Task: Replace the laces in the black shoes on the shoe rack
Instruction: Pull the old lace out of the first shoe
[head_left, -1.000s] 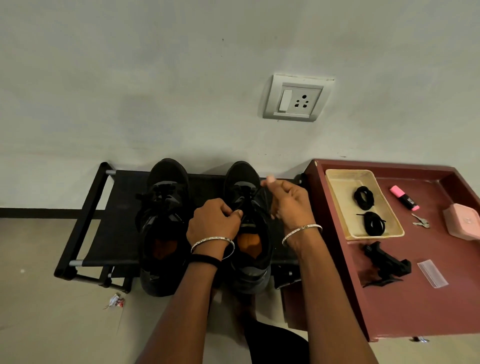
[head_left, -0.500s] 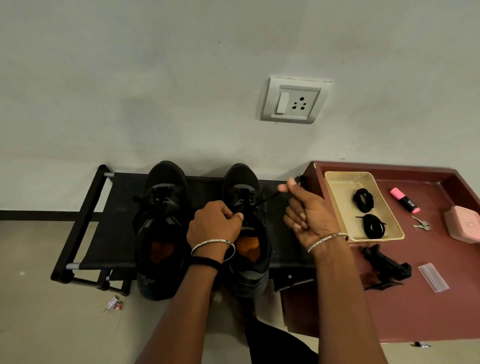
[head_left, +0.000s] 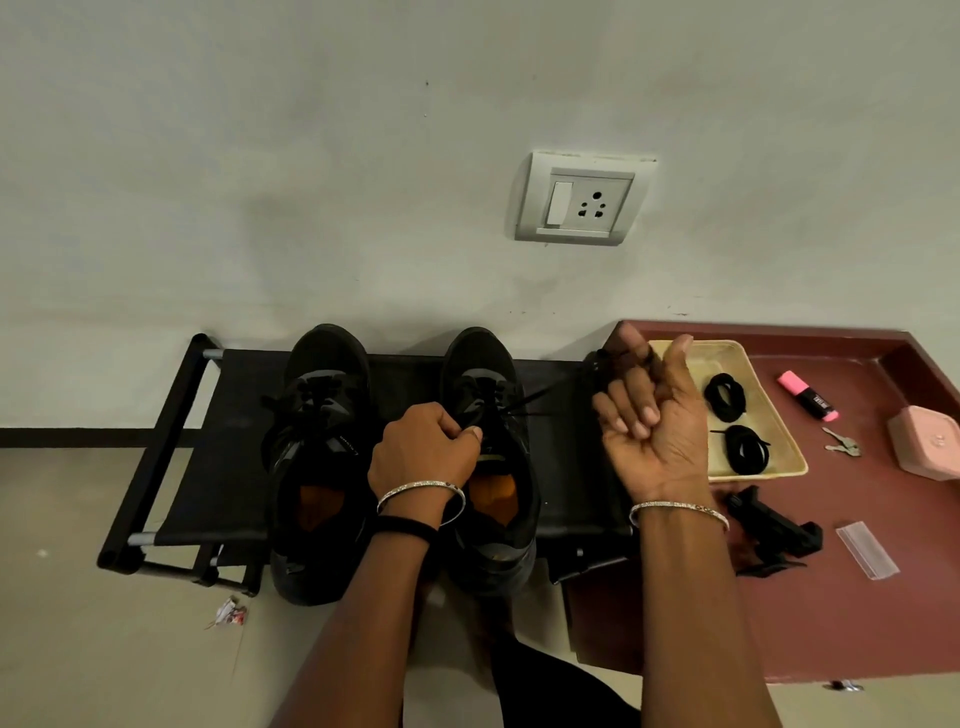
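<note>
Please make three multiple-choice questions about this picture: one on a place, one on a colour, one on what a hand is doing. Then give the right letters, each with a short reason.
1. Where do the two coiled laces lie? A. on the rack B. in the tray C. on the floor
2. What colour is the highlighter? A. green B. pink C. yellow
3. What is the left hand doing? A. lying flat on the table B. holding the keys C. gripping the shoe nearer the tray

1 B: both coils sit inside the beige tray.
2 B: its cap is pink.
3 C: its fingers curl on that shoe's lacing, while the right hand pinches a lace stretched from it.
</note>
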